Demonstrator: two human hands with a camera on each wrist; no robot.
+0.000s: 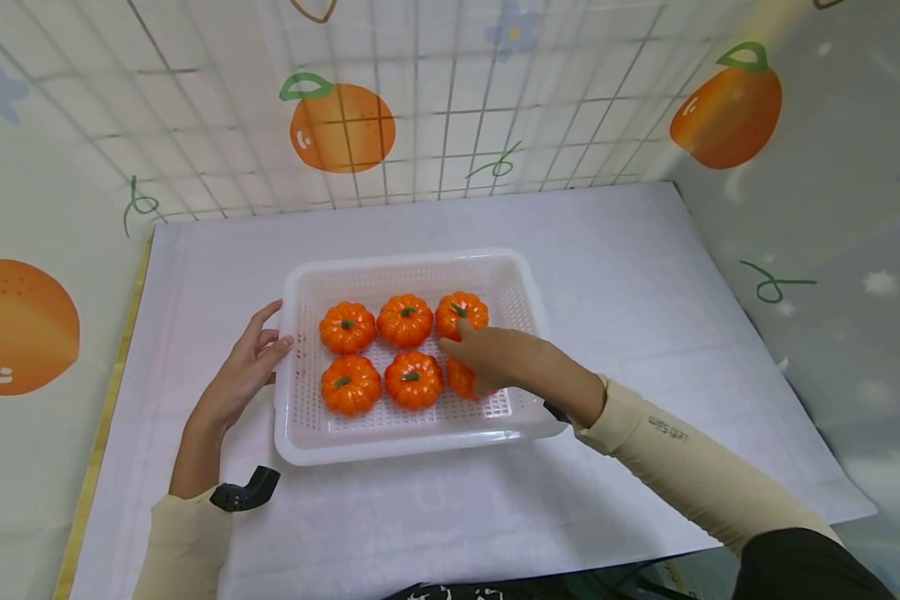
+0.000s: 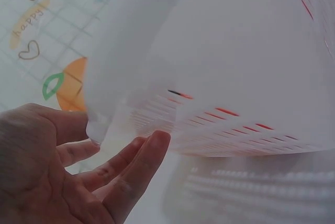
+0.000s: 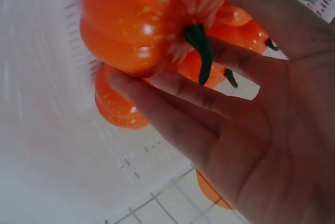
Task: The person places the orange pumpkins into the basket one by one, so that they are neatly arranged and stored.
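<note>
Six pumpkins' worth of two rows is avoided here: several small orange toy pumpkins with green stems, such as the front middle pumpkin [image 1: 413, 380], sit in two rows inside a white plastic basket [image 1: 390, 446]. At the basket's left side, my left hand [image 1: 243, 367] holds the rim, thumb over it and fingers along the outer wall [image 2: 235, 77]. My right hand [image 1: 495, 357] reaches in from the right and grips the front right pumpkin [image 3: 141, 25], thumb on one side and fingers on the other. That hand partly hides it in the head view. The back right pumpkin [image 1: 461, 312] lies just beyond the fingers.
The basket stands on a table with a white cloth [image 1: 630, 317]. Behind rises a white grid under a sheer curtain printed with oranges [image 1: 345, 129]. A yellow strip [image 1: 112, 408] runs along the table's left edge.
</note>
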